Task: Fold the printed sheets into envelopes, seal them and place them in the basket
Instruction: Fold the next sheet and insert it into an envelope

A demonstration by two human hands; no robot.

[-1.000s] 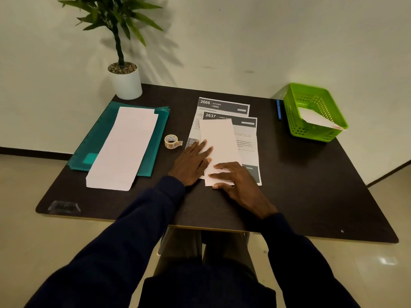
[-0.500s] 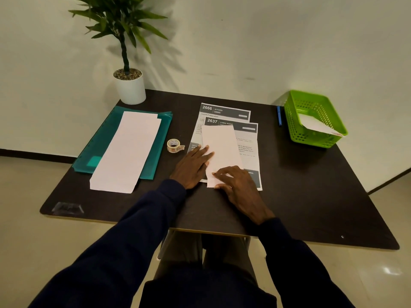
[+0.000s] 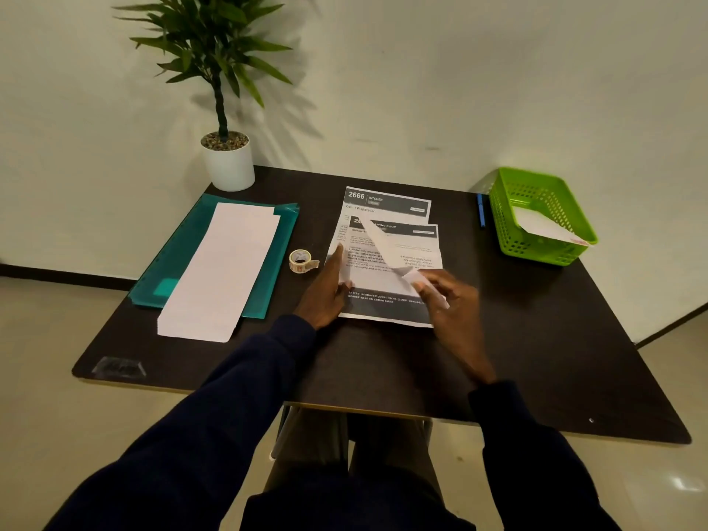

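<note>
Pinning printed sheets (image 3: 419,239) flat w/ left hand (image 3: 325,293), fingers (image 3: 339,258) straight — stops sliding. Pinching near end of folded sheet (image 3: 379,243) w/ right hand (image 3: 448,308), tilted up — prob for sealing.

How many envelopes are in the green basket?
1: a white envelope lying slanted inside the green basket, reaching its right rim. Others could be hidden beneath it.
</note>
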